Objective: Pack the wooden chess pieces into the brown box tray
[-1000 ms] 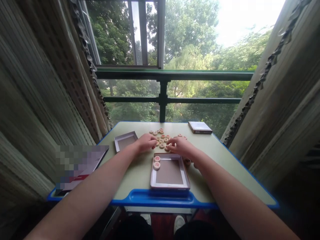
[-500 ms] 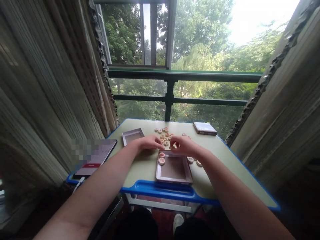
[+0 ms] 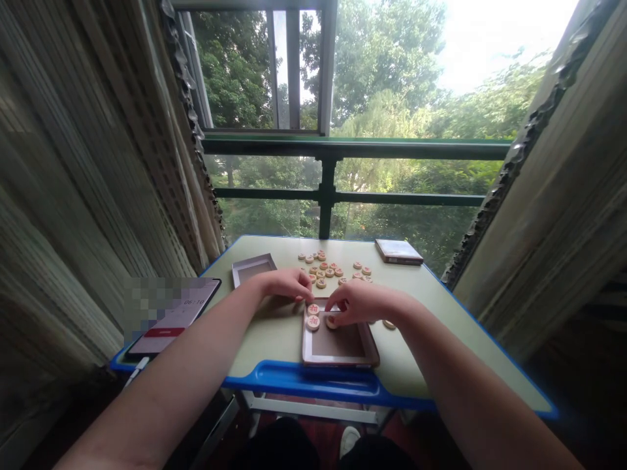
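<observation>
My right hand (image 3: pixel 350 303) is over a shallow open box (image 3: pixel 308 349), its thumb and finger closed on a xiangqi piece (image 3: pixel 330 323) low inside it. Two round wooden pieces with red characters (image 3: pixel 313 316) lie along the box's left side, one above the other. At the far left corner of the box, my left hand (image 3: pixel 290 284) has its fingers curled down, the tips pinching at the rim. Beyond both hands, several more xiangqi pieces (image 3: pixel 321 273) are scattered on the table.
The box lid (image 3: pixel 252 264) lies behind my left forearm. A phone or tablet (image 3: pixel 171 320) with a white cable (image 3: pixel 137 371) rests at the left edge. A flat case (image 3: pixel 399 252) sits at the far right. The table (image 3: pixel 455 359) has a blue rim and stands before a window railing (image 3: pixel 357 149).
My right hand has come back from beyond the box's far edge into the box, bringing a piece with it. My left hand stays at the far left corner.
</observation>
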`<state>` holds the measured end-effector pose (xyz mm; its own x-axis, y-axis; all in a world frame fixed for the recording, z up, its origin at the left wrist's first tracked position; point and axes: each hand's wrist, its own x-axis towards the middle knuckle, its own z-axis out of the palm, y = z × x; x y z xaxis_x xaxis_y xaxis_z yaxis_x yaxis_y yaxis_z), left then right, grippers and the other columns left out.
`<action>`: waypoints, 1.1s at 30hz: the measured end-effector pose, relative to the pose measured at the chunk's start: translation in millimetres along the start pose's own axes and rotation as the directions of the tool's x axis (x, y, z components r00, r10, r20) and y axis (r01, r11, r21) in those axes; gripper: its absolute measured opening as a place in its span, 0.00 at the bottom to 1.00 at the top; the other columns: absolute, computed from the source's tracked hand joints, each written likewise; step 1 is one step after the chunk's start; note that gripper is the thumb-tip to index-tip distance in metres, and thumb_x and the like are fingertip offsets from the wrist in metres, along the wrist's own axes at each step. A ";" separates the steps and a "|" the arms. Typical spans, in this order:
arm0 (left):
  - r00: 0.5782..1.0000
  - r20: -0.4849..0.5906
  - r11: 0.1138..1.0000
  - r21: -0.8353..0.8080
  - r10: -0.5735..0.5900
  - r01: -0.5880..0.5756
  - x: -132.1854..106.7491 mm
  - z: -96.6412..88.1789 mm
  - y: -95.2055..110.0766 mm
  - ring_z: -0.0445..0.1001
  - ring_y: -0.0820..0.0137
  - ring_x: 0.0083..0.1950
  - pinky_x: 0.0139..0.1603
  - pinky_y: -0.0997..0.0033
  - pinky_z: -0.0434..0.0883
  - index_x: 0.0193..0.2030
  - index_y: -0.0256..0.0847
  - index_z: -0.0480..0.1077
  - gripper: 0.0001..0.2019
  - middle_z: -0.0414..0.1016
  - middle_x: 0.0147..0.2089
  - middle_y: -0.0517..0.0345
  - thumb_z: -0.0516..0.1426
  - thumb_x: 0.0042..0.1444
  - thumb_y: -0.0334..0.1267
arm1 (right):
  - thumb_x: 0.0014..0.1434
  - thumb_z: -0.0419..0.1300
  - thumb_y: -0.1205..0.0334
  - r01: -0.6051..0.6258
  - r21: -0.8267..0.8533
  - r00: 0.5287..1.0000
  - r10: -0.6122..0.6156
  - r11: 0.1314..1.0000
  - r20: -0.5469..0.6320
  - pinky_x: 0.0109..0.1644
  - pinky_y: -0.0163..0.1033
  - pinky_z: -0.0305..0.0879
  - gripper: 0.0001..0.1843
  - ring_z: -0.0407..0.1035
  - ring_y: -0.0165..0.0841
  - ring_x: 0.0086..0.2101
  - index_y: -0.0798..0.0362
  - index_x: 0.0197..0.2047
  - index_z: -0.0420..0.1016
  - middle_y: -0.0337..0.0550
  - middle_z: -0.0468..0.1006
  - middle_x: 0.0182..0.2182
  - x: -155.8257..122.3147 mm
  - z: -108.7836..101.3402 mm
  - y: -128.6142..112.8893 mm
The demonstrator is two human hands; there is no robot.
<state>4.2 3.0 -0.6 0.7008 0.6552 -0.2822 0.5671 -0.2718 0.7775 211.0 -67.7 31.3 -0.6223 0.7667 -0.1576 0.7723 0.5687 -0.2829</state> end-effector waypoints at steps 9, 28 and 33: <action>0.999 0.031 0.999 -0.040 -0.020 0.022 -0.9 -0.3 2.8 0.58 0.79 0.21 0.21 0.78 0.52 0.24 0.35 0.69 0.12 0.64 0.19 0.63 0.61 0.40 0.43 | 0.43 0.62 0.59 0.031 -0.014 0.999 -0.031 0.999 0.026 0.27 0.30 0.56 0.21 0.66 0.29 0.27 0.48 0.43 0.75 0.38 0.76 0.30 -1.6 1.5 -6.6; 0.999 -0.005 0.999 -0.010 -0.048 0.048 -1.7 0.1 3.2 0.57 0.79 0.20 0.19 0.78 0.52 0.22 0.36 0.66 0.12 0.61 0.17 0.65 0.61 0.40 0.43 | 0.47 0.60 0.57 0.072 -0.026 0.990 -0.075 0.997 -0.115 0.28 0.31 0.55 0.10 0.63 0.27 0.25 0.52 0.33 0.76 0.39 0.75 0.26 6.9 7.3 -5.2; 0.999 0.031 0.999 -0.030 -0.022 0.023 -0.9 -1.4 0.7 0.58 0.79 0.19 0.19 0.78 0.54 0.23 0.35 0.67 0.11 0.62 0.17 0.64 0.60 0.41 0.42 | 0.51 0.59 0.55 0.140 -0.075 0.938 -0.157 0.987 -0.311 0.31 0.32 0.55 0.11 0.62 0.27 0.28 0.54 0.33 0.76 0.41 0.73 0.28 18.0 18.8 -6.6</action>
<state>3.3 3.2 1.0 0.7012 0.6389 -0.3165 0.5700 -0.2356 0.7872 192.3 -63.2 12.6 -0.6649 0.7223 0.1903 0.6849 0.6912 -0.2307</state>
